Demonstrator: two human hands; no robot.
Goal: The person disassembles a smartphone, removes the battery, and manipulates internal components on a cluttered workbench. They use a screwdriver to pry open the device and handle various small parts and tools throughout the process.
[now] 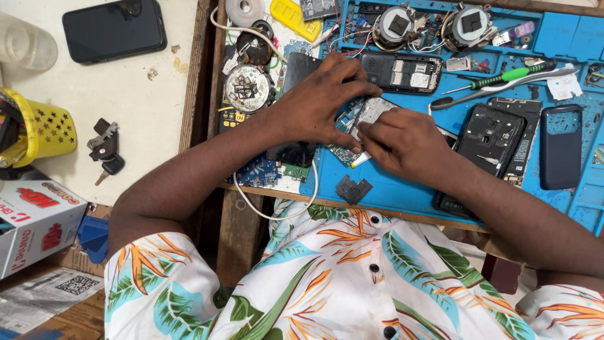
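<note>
Together, the left hand (318,104) and right hand (402,141) pinch a small circuit board (365,119) over the blue work mat (402,189), near its front-left corner. An opened phone body (489,138) lies just right; a screwdriver (497,79) rests behind.

The left hand (318,104) covers most of the circuit board (365,116), so its grip there cannot be told. Left of the board, the clear cup (25,44) and white box (34,223) run off the edge.
</note>
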